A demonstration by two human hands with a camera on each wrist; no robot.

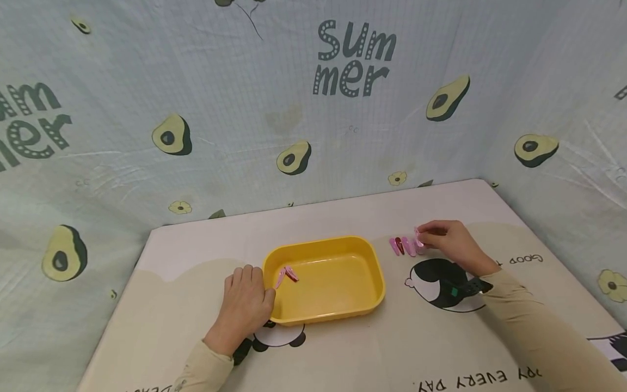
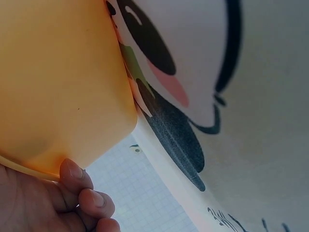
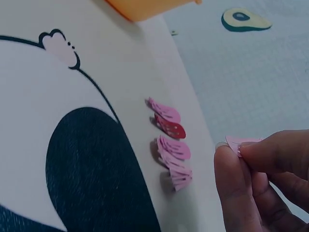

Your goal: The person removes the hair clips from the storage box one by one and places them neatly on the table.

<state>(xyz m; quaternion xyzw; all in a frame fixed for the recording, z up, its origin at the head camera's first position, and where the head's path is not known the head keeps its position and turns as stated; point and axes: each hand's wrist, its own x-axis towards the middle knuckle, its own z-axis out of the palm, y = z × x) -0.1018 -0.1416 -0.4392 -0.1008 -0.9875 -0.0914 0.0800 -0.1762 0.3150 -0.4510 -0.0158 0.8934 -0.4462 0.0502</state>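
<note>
My left hand (image 1: 246, 301) grips the left rim of a yellow tray (image 1: 338, 314); in the left wrist view its fingertips (image 2: 73, 170) curl against the tray's outer wall. Two pink hair clips (image 1: 292, 274) lie inside the tray near that hand. To the right of the tray, my right hand (image 1: 453, 245) pinches a pink hair clip (image 3: 233, 143) between thumb and finger, raised off the table. Beside it several hair clips lie in a row: pink ones (image 3: 175, 148) and a red one (image 3: 170, 126) with pale dots.
The table (image 1: 338, 354) has a cover printed with cartoon animals and lettering. Behind and to the sides hangs a pale cloth (image 1: 235, 109) with avocado prints. A dark strap with a device (image 1: 470, 287) sits on the right wrist.
</note>
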